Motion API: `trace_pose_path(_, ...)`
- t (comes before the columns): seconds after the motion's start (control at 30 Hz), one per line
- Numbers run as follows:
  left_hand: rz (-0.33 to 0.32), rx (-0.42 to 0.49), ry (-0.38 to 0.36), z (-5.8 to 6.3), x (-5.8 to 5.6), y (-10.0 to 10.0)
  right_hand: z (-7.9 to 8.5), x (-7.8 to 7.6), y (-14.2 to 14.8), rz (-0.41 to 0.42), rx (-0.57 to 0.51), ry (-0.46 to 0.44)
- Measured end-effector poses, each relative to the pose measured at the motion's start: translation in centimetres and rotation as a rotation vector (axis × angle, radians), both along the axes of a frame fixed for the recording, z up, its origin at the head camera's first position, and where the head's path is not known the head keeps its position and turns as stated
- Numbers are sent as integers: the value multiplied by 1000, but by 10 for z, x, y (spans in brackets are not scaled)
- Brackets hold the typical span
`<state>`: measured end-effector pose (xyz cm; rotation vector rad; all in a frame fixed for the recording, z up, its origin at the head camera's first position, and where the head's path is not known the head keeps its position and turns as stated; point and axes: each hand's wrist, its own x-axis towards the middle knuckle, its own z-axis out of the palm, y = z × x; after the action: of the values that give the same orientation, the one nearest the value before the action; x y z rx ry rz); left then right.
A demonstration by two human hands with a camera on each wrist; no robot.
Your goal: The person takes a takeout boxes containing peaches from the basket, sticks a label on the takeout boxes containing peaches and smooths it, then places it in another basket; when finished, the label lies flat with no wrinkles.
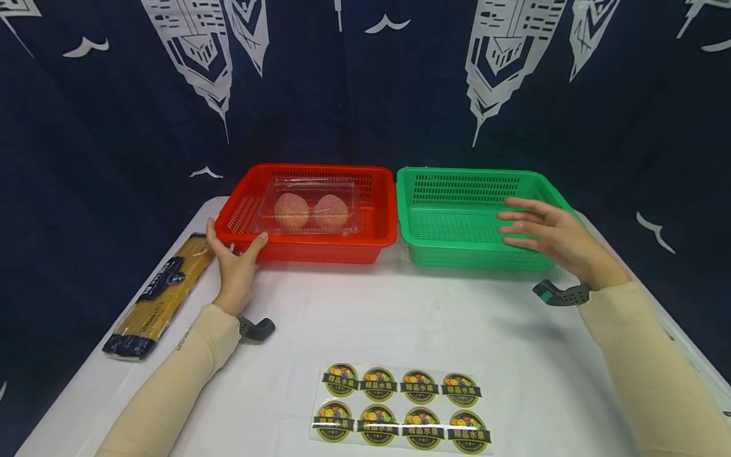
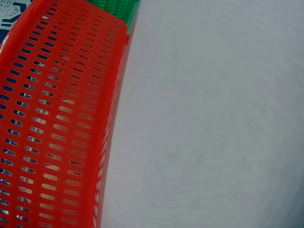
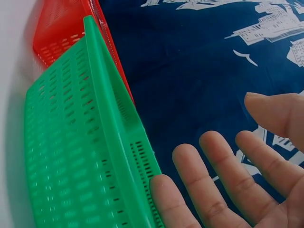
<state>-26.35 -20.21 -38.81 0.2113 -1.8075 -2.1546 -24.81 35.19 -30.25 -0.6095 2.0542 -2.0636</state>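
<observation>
My left hand [image 1: 235,270] rests at the near left corner of a red plastic basket [image 1: 320,249]. Its thumb touches the front rim and a finger lies along the left side; the other fingers are hidden. Inside the basket is a clear plastic clamshell box [image 1: 311,185] with two round pinkish fruits [image 1: 292,211], peach-like. Beside it stands a green plastic basket [image 1: 474,256] holding nothing. Over that basket's right side hovers my right hand [image 1: 562,241], fingers spread and loosely extended. The right wrist view shows its fingertips [image 3: 185,156] close to the green rim.
Left of the red basket lies a pack of spaghetti [image 1: 165,292] along the table edge. A sheet of round fruit stickers [image 1: 400,406] lies at the near middle of the white table [image 1: 365,317]. Behind the baskets hangs a dark blue patterned curtain [image 1: 354,101].
</observation>
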Motion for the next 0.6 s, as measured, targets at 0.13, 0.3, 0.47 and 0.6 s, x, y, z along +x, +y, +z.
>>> trace_pose_path(0.13, 2, 4, 15, -1, 0, -1, 5, -4, -9, -10, 25, -10)
trace_pose_path(0.3, -3, 18, 42, -3, -1, -2, 11, -9, -21, -33, 62, -25)
trace_pose_path(0.47, -16, 34, 63, -6, -2, -2, 14, -14, -33, -34, 75, -29)
trace_pose_path(0.6, -20, 30, 72, -7, -2, -2, 16, -20, -41, -16, 69, -30)
